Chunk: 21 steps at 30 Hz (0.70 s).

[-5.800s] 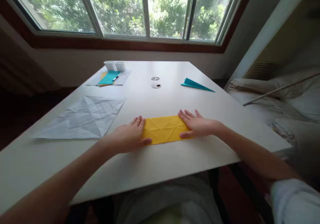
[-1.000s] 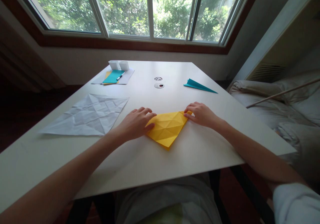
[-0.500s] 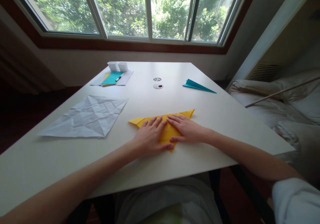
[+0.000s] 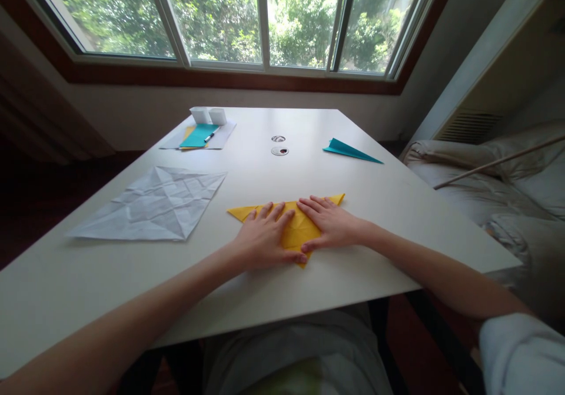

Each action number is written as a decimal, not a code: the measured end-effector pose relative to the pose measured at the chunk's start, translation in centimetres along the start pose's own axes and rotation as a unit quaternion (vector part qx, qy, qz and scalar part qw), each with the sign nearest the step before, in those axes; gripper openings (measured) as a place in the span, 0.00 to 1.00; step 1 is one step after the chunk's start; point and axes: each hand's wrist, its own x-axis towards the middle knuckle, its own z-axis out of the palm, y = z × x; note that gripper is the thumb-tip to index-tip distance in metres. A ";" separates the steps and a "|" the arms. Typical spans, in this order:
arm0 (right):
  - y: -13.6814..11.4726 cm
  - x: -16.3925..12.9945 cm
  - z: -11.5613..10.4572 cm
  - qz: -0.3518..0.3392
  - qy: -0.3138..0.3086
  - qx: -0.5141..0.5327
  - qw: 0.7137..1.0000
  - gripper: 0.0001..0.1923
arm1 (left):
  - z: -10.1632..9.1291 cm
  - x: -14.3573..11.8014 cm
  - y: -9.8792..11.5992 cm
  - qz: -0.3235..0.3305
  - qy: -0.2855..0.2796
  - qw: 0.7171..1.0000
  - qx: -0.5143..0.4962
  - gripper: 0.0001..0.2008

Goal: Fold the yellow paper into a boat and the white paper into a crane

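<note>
Both hands flat, palms down, fingers spread, pressing the yellow paper point(image 4: 295, 229); nothing gripped. Left hand point(image 4: 263, 239) covers the triangle's left half, right hand point(image 4: 330, 225) the right half. The paper is a downward-pointing triangle near the table point(image 4: 397, 206) front edge, long edge at 12 o'clock, tip at 6.

To press well, in my judgement: keep one palm anchoring the middle, run the other's fingertips from centre outward along the folded edges, check the layers' corners line up before hard creasing.

Around it: creased white sheet point(image 4: 152, 203) at 9–10 o'clock, teal folded piece point(image 4: 348, 150) at 1, paper stack with pen point(image 4: 200, 136) at 11, well apart.
</note>
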 end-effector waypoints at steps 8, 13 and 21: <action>0.3 -0.4 -0.1 0.022 -0.020 -0.014 0.999 0.57 | -1.2 -0.8 -0.4 -0.036 -0.017 0.998 0.051 0.50; 0.1 -1.0 -0.7 0.073 -0.040 -0.026 0.996 0.61 | -2.1 -1.4 -1.1 -0.084 -0.040 0.992 0.082 0.51; 2.1 -2.4 -2.1 0.144 -0.077 -0.049 0.985 0.60 | -3.9 -1.7 -1.8 -0.141 -0.102 0.981 0.088 0.50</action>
